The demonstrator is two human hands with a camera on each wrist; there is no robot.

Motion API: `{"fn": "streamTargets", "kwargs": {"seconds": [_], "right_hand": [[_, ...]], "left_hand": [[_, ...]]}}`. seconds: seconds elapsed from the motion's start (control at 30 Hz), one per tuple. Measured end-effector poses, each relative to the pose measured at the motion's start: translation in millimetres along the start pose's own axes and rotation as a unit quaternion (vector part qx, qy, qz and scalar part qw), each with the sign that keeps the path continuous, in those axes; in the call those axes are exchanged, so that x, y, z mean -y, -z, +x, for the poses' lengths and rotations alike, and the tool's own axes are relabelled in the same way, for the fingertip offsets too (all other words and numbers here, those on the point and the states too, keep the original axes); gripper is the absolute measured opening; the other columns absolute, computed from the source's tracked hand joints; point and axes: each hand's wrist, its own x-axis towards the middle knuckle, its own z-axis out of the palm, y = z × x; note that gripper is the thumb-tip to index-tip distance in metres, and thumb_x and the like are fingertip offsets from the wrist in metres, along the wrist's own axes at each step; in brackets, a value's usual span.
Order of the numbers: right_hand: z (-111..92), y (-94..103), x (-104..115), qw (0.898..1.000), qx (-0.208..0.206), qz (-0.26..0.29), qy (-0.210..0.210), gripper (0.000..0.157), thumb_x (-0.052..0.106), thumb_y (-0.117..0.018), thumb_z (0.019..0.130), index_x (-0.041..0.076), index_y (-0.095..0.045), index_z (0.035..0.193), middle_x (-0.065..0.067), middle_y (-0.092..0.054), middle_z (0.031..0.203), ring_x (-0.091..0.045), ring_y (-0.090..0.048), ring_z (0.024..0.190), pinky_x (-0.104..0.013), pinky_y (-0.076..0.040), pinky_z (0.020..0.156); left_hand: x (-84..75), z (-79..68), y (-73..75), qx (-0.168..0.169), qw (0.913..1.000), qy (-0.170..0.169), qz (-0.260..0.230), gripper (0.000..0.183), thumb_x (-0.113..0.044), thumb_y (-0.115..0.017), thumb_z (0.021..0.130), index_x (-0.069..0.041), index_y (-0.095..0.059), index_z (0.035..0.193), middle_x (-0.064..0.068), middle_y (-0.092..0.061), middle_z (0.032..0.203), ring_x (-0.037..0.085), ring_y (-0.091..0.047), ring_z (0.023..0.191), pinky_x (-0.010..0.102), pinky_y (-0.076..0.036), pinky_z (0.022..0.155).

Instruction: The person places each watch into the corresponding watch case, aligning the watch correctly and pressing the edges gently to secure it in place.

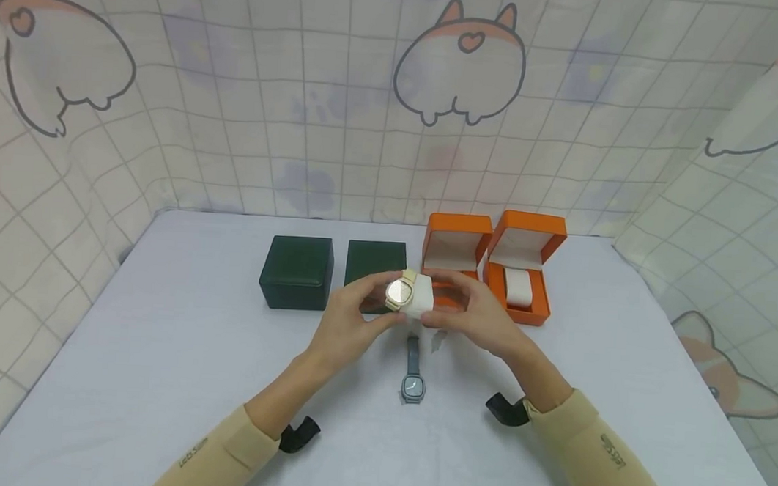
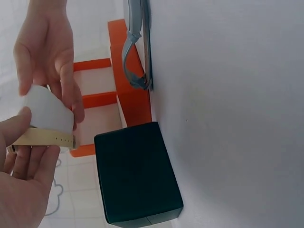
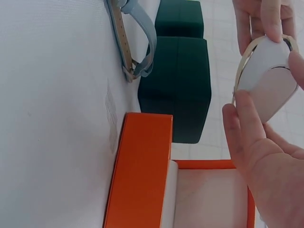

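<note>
Both hands hold a cream-strapped watch (image 1: 399,293) and a white watch cushion (image 1: 423,296) above the table. My left hand (image 1: 352,318) pinches the watch side between thumb and fingers. My right hand (image 1: 474,313) grips the other end of the cushion. In the left wrist view the cream strap (image 2: 45,137) curves round the cushion (image 2: 47,107), its holes showing. The right wrist view shows the cushion's bare end (image 3: 273,90) between the fingers. Below the hands, a blue-grey watch (image 1: 412,384) lies face up on the table, strap pointing away.
Two dark green boxes, one at left (image 1: 296,271) and one partly behind my left hand (image 1: 375,260), stand closed. Two orange boxes are open: the nearer-centre one (image 1: 458,236) is partly hidden by my right hand, while the right one (image 1: 528,232) holds a white cushion (image 1: 518,287).
</note>
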Motion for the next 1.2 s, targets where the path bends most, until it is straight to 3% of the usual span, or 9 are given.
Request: {"fn": "streamTargets", "kwargs": {"seconds": [0.13,0.43,0.7,0.97,1.2], "right_hand": [[1,-1.1,-1,1.0,-0.002,0.012,-0.008,0.068,0.018,-0.082,0.09,0.01,-0.05,0.15,-0.01,-0.057,0.142,-0.036,-0.057,0.126,-0.039,-0.058,0.09],[6,-1.2,-2,1.0,-0.01,0.001,-0.005,0.071,0.018,-0.084,0.089,0.009,-0.049,0.15,-0.007,-0.055,0.144,-0.03,-0.055,0.128,-0.038,-0.056,0.094],[12,0.6,-4,1.0,-0.012,-0.003,-0.006,0.072,0.014,-0.085,0.087,0.009,-0.049,0.149,-0.009,-0.056,0.143,-0.031,-0.058,0.126,-0.036,-0.056,0.093],[18,-4.0,-6,1.0,-0.023,0.007,-0.007,0.072,0.01,-0.086,0.085,0.008,-0.05,0.147,-0.012,-0.056,0.142,-0.033,-0.063,0.121,-0.038,-0.058,0.088],[19,-9.4,-6,0.999,-0.038,0.01,-0.007,0.073,0.009,-0.087,0.084,0.01,-0.05,0.148,-0.01,-0.055,0.144,-0.033,-0.061,0.123,-0.038,-0.056,0.093]], "left_hand": [[0.2,-1.1,-1.0,-0.008,0.9999,-0.007,0.005,0.058,-0.002,-0.087,0.081,-0.006,-0.063,0.134,0.002,-0.07,0.108,0.013,-0.067,0.094,0.027,-0.057,0.089],[1.9,-2.4,-6.2,-0.023,0.9996,0.011,0.014,0.051,0.002,-0.085,0.082,-0.005,-0.063,0.127,0.003,-0.067,0.101,0.014,-0.062,0.091,0.027,-0.058,0.085],[2.1,-2.2,-8.6,-0.026,0.9988,0.016,0.039,0.045,0.003,-0.083,0.083,-0.005,-0.062,0.121,0.003,-0.065,0.113,0.013,-0.061,0.098,0.024,-0.057,0.087],[1.3,0.7,-8.4,-0.038,0.9959,0.027,0.077,0.04,0.002,-0.081,0.082,-0.005,-0.062,0.117,0.003,-0.067,0.108,0.012,-0.062,0.093,0.024,-0.058,0.083],[2.9,-0.7,-11.6,-0.042,0.9966,0.035,0.061,0.039,0.003,-0.078,0.083,-0.003,-0.058,0.117,0.006,-0.066,0.103,0.017,-0.065,0.095,0.022,-0.058,0.081]]}}
